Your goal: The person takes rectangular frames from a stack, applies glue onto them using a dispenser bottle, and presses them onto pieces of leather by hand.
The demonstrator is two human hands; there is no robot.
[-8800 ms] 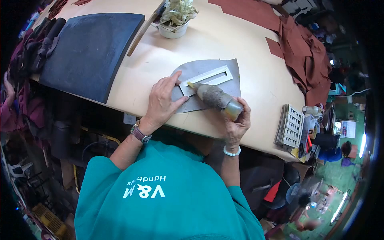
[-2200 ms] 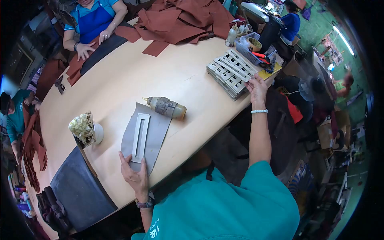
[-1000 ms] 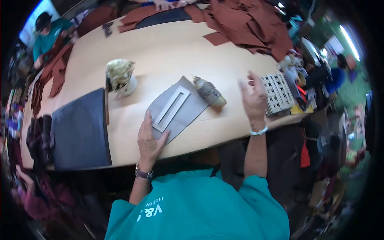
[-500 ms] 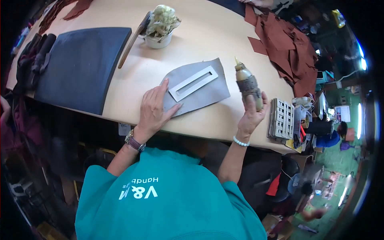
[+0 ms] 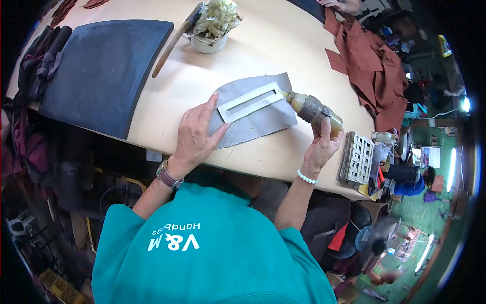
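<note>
A grey leather-like piece (image 5: 263, 124) lies flat on the table, with a white slotted rectangular frame (image 5: 256, 107) on top of it. My left hand (image 5: 196, 133) rests at the left edge of both, thumb and fingers spread apart, thumb by the frame's lower corner. In my right hand (image 5: 323, 148) is a squeeze bottle (image 5: 315, 111) with a dark wrap around its middle and yellowish contents. The bottle is tipped left, its narrow nozzle at the frame's right end; whether it touches I cannot tell.
A dark board (image 5: 106, 76) lies to the left. Behind stands a white tub (image 5: 208, 46) heaped with pale crusted material, a wooden-handled brush (image 5: 174, 45) leaning against it. Reddish-brown pieces (image 5: 372, 66) pile at right, near stacked slotted plates (image 5: 357, 157). Another person's hand (image 5: 334, 4) shows at the top.
My right hand has tilted the bottle from nearly upright to leaning left, bringing its nozzle to the frame's right end. My left hand stays at the left edge. The view has shifted slightly.
</note>
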